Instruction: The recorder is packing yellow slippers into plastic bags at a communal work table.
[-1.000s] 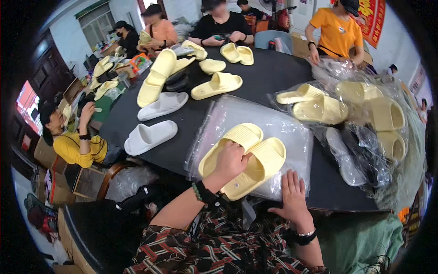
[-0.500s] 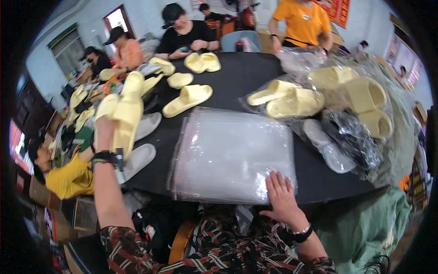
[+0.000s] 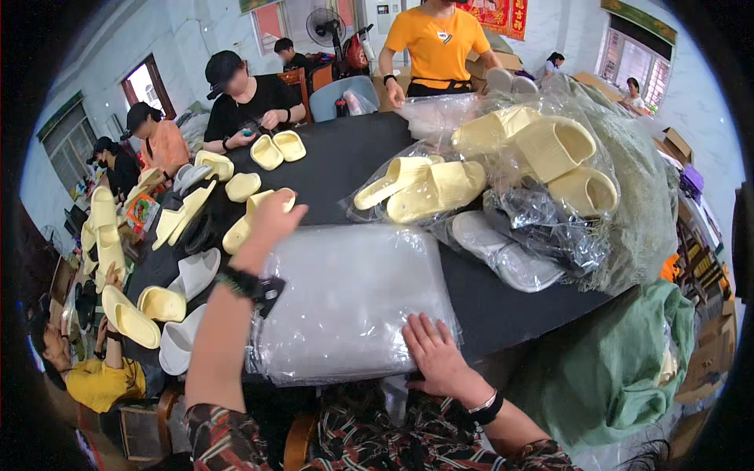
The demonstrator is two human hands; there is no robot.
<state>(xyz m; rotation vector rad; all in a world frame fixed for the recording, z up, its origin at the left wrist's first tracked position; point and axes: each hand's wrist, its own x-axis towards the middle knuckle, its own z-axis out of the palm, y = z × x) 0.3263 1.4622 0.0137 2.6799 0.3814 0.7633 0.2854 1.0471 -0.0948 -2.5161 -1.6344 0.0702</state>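
A stack of clear plastic bags [image 3: 353, 290] lies on the black-topped table in front of me. My right hand [image 3: 436, 357] rests flat on its near right corner, fingers stretched out. My left hand [image 3: 275, 224] is over a pale yellow slipper [image 3: 239, 229] just beyond the stack's far left corner. Its thumb points to the right; the other fingers are mostly hidden, so their grip cannot be made out. Left of that arm lie a yellow slipper [image 3: 129, 316], a second yellow slipper [image 3: 162, 304] and light grey slippers [image 3: 196, 273].
Bagged yellow slippers [image 3: 440, 188] and bagged grey slippers [image 3: 526, 263] are heaped at the right, against a greenish mesh sack [image 3: 636, 188]. A green sack [image 3: 605, 361] stands by the near right edge. Several people work around the table, one in an orange shirt [image 3: 440, 43] across from me.
My left hand has left the yellow slippers at the left and moved right to the one beyond the bags. My right hand stays on the stack. The view has swung right.
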